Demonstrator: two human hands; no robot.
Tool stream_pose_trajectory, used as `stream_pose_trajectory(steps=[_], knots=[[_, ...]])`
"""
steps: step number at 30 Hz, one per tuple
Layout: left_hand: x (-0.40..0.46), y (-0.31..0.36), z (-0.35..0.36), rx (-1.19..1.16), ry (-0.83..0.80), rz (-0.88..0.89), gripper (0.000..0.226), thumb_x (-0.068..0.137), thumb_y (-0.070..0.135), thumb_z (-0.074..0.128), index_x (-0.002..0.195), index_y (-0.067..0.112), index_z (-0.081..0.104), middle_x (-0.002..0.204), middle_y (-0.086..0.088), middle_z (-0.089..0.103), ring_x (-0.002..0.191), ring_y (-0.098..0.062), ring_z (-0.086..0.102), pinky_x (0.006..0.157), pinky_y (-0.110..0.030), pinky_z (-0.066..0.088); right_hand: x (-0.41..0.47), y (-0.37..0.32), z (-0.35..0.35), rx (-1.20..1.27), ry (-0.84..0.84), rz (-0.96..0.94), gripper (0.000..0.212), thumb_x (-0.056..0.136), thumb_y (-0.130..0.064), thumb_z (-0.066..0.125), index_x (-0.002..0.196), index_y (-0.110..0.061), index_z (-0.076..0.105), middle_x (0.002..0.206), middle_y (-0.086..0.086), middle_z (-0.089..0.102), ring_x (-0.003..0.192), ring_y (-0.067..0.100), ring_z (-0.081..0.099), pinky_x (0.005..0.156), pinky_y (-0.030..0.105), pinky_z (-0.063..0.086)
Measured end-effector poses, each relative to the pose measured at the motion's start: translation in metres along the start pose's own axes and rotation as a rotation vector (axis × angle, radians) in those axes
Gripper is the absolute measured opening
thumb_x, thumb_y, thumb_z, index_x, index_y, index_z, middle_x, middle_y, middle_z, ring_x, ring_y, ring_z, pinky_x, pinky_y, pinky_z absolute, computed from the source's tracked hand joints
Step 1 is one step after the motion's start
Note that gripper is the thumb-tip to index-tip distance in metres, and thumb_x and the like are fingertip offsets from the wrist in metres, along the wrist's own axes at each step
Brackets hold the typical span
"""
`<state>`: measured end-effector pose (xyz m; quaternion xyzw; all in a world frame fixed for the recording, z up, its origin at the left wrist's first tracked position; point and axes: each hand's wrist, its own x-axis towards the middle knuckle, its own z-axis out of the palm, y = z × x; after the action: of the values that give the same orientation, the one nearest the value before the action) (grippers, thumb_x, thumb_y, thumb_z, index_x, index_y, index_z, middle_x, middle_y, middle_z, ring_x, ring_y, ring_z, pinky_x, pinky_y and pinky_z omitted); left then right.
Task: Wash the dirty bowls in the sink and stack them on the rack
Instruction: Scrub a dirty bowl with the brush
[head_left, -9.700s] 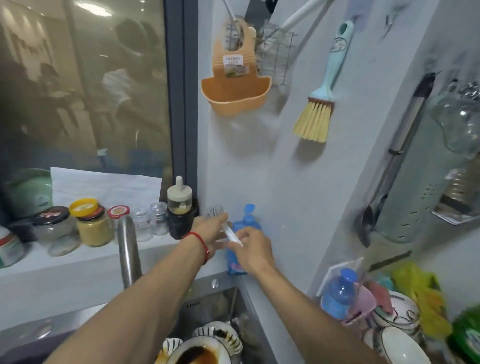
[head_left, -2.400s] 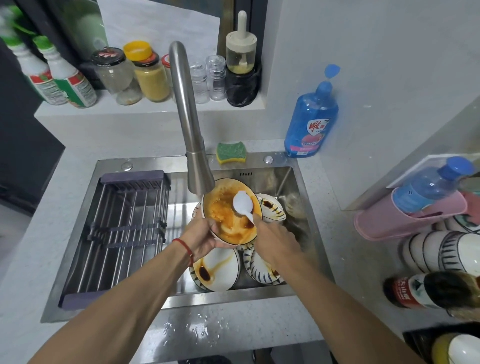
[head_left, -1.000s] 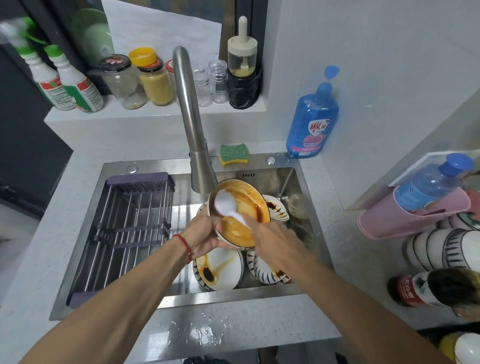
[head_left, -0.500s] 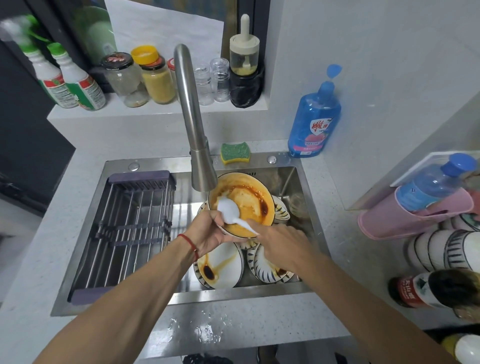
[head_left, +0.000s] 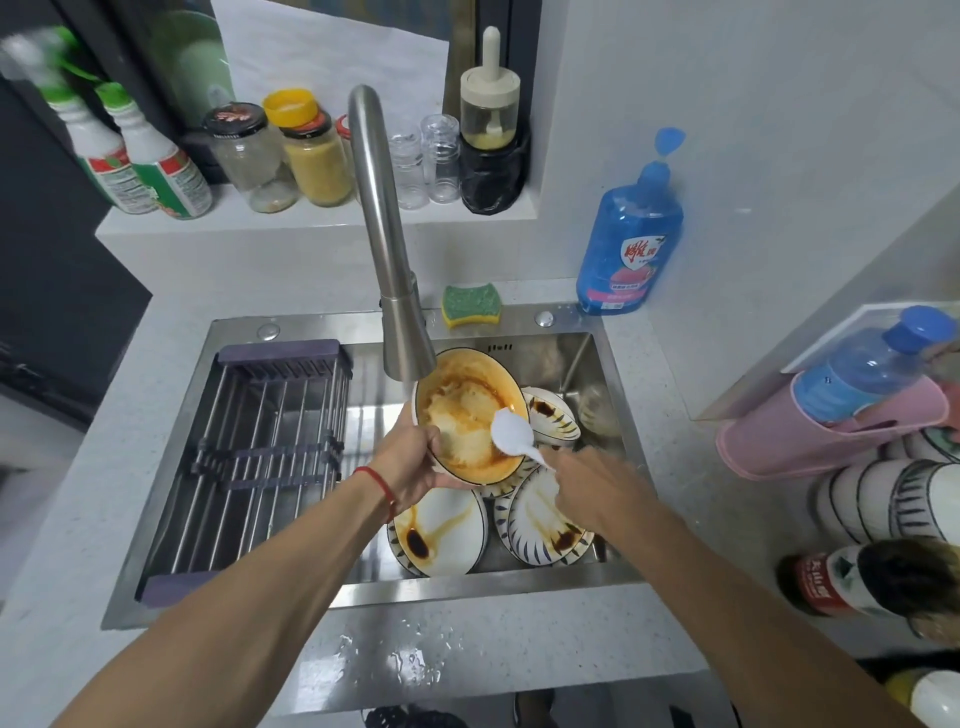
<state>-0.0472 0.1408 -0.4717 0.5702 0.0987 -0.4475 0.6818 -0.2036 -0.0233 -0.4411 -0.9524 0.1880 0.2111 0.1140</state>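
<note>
My left hand (head_left: 410, 457) grips the rim of a bowl (head_left: 465, 410) smeared with orange sauce, tilted under the tap (head_left: 384, 234) above the steel sink (head_left: 613, 364). My right hand (head_left: 592, 488) pinches the handle of a white scrubber (head_left: 511, 431) whose head presses on the bowl's inner right side. Below lie several dirty bowls: one with dark sauce (head_left: 441, 530), one with a striped rim (head_left: 540, 519), another behind (head_left: 550, 415). A metal drying rack (head_left: 260, 452) spans the sink's left half and holds nothing.
A green sponge (head_left: 470, 304) and a blue dish soap bottle (head_left: 628, 228) stand behind the sink. Jars and spray bottles line the back ledge (head_left: 322, 213). At the right are a pink holder with a blue bottle (head_left: 841, 415), stacked bowls (head_left: 893, 499) and a sauce bottle (head_left: 852, 577).
The scrubber head has swept from the bowl's left side to its right inner wall. The bowl stays tilted under the tap in my left hand, with less sauce at its centre.
</note>
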Motion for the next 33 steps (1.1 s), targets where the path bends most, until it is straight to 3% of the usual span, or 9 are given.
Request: stream_pose_trajectory(steps=[5,7,10,14,19,22,26,29,33], knots=[[-0.006,-0.007,0.005,0.032,-0.09,-0.089,0.07,0.075,-0.018,0.03,0.136,0.008,0.052,0.133,-0.025,0.061,0.113,-0.057,0.061,0.081,-0.079,0.051,0.019,-0.026,-0.013,0.15,0.094,0.1,0.062,0.098,-0.006,0.04,0.155,-0.028,0.032,0.119,0.014,0.065,0.107,0.038,0.062,0.074,0.041,0.039],[-0.008,-0.005,0.006,0.011,-0.145,-0.151,0.061,0.076,-0.016,0.029,0.128,-0.002,0.057,0.125,-0.027,0.068,0.11,-0.055,0.065,0.085,-0.079,0.051,0.021,-0.041,-0.017,0.193,0.115,0.015,0.069,0.096,-0.004,0.044,0.158,-0.03,0.027,0.114,0.015,0.065,0.1,0.038,0.061,0.073,0.042,0.039],[-0.009,0.0,-0.001,-0.061,-0.208,-0.205,0.049,0.082,-0.016,0.024,0.102,-0.01,0.068,0.109,-0.027,0.072,0.105,-0.054,0.067,0.089,-0.075,0.049,0.007,-0.05,-0.014,0.159,0.064,-0.152,0.07,0.099,-0.008,0.051,0.16,-0.03,0.023,0.087,0.008,0.056,0.076,0.031,0.053,0.067,0.041,0.041],[-0.008,-0.003,-0.005,-0.063,-0.281,-0.224,0.061,0.081,-0.017,0.029,0.136,-0.006,0.053,0.136,-0.029,0.062,0.122,-0.057,0.059,0.088,-0.074,0.053,0.007,-0.029,-0.018,0.048,0.14,-0.071,0.069,0.098,-0.005,0.046,0.157,-0.03,0.021,0.086,0.004,0.053,0.076,0.028,0.056,0.066,0.042,0.044],[-0.001,-0.006,0.0,-0.136,-0.258,-0.191,0.049,0.081,-0.016,0.027,0.121,-0.015,0.054,0.133,-0.032,0.062,0.121,-0.059,0.058,0.102,-0.077,0.042,-0.006,-0.033,-0.011,0.055,0.127,-0.134,0.07,0.098,-0.007,0.047,0.158,-0.032,0.019,0.091,0.007,0.061,0.081,0.029,0.061,0.066,0.041,0.045],[0.005,-0.005,-0.002,-0.114,-0.213,-0.152,0.066,0.08,-0.019,0.031,0.142,-0.005,0.047,0.14,-0.029,0.059,0.119,-0.058,0.061,0.087,-0.075,0.053,-0.003,-0.019,-0.015,0.031,0.142,-0.002,0.071,0.099,-0.007,0.044,0.16,-0.032,0.017,0.094,0.008,0.062,0.077,0.028,0.056,0.066,0.04,0.043],[0.009,-0.005,-0.005,-0.046,-0.149,-0.103,0.079,0.073,-0.022,0.035,0.146,0.005,0.047,0.142,-0.03,0.056,0.113,-0.063,0.061,0.088,-0.083,0.046,-0.016,-0.026,-0.005,0.038,0.1,-0.04,0.069,0.102,-0.01,0.043,0.16,-0.036,0.016,0.09,0.005,0.057,0.075,0.027,0.055,0.065,0.039,0.04],[0.01,-0.007,-0.006,-0.025,-0.115,-0.069,0.088,0.071,-0.025,0.036,0.145,0.02,0.051,0.141,-0.025,0.057,0.118,-0.06,0.059,0.08,-0.077,0.051,-0.01,-0.019,0.001,0.06,0.106,0.029,0.068,0.103,-0.012,0.043,0.162,-0.033,0.016,0.093,0.004,0.058,0.078,0.026,0.056,0.065,0.037,0.039],[0.008,-0.003,-0.01,-0.036,-0.111,-0.068,0.09,0.062,-0.018,0.046,0.146,0.014,0.048,0.142,-0.027,0.056,0.122,-0.057,0.057,0.08,-0.076,0.053,-0.015,-0.022,0.019,0.129,0.054,0.005,0.059,0.104,-0.017,0.043,0.157,-0.034,0.025,0.096,0.007,0.064,0.085,0.028,0.065,0.069,0.043,0.053]])
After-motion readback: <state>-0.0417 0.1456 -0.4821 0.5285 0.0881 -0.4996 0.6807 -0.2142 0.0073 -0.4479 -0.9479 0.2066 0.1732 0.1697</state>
